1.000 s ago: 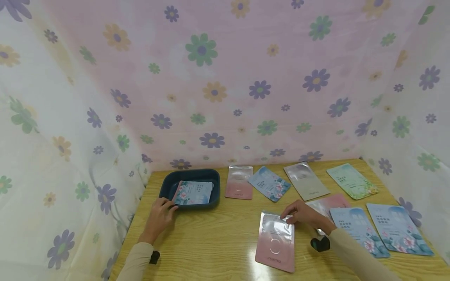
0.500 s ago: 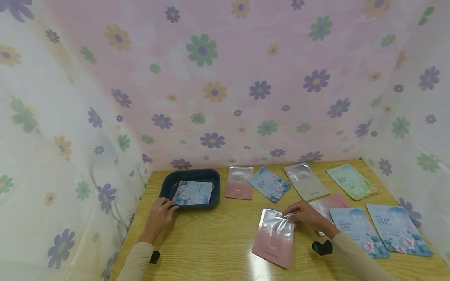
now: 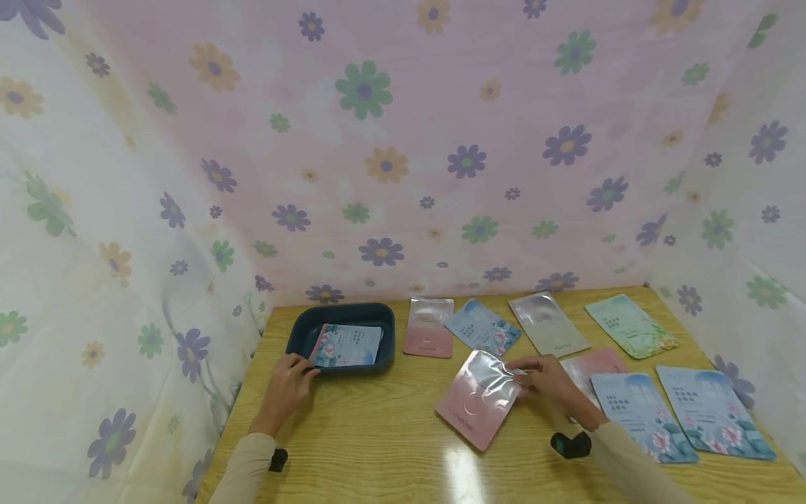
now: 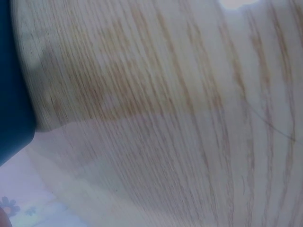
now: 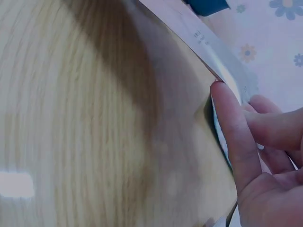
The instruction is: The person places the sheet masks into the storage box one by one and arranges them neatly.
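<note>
In the head view, my right hand [image 3: 549,385] pinches the top right edge of a pink-and-silver sheet mask packet [image 3: 478,406], which is tilted above the table. The right wrist view shows the thumb and fingers of my right hand [image 5: 260,146] on the edge of that packet [image 5: 199,40]. At the left, my left hand [image 3: 291,392] grips the front left corner of a dark blue plastic basin [image 3: 385,336]. Inside the basin lies a stack of packets with a blue floral one [image 3: 349,346] on top. The left wrist view shows the basin's side [image 4: 14,94].
Along the back lie another pink packet [image 3: 429,329], a blue floral one [image 3: 485,330], a silver-beige one [image 3: 549,325] and a green one [image 3: 632,325]. Two blue packets lie at the right, one [image 3: 642,413] overlapping a pink packet [image 3: 598,364]. Floral cloth [image 3: 415,231] encloses the wooden table [image 3: 365,441].
My right hand has lifted the pink packet off the table and brought it up and slightly left, turning it. The left hand stays on the basin's rim.
</note>
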Available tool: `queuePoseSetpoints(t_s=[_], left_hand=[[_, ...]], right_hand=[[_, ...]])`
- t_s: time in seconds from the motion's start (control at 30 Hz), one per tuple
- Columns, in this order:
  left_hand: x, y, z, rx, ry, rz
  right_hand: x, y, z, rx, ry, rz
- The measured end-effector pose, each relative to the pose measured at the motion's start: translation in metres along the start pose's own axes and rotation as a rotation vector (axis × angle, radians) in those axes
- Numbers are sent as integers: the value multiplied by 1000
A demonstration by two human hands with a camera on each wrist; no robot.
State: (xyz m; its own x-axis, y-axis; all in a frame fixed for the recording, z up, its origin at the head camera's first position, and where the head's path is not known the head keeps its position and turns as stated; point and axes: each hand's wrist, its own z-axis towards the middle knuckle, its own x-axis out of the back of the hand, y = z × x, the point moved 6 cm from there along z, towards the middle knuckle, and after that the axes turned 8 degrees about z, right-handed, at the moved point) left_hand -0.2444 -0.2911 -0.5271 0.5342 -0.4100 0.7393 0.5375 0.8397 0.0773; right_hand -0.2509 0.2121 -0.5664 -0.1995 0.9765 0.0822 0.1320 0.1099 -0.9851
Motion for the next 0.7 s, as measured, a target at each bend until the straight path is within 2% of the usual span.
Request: queuePoseSetpoints(t_s=[0.3,0.5,0.7], left_hand=[[3,2,-2,0,23,3],[4,3,-1,-4,41,-3],[1,1,0,6,25,-19]], right_hand=[[-9,-13,-3,58,-17,149],[-12,-23,-6,80,-35,174],[-14,-31,-10,70,-27,225]])
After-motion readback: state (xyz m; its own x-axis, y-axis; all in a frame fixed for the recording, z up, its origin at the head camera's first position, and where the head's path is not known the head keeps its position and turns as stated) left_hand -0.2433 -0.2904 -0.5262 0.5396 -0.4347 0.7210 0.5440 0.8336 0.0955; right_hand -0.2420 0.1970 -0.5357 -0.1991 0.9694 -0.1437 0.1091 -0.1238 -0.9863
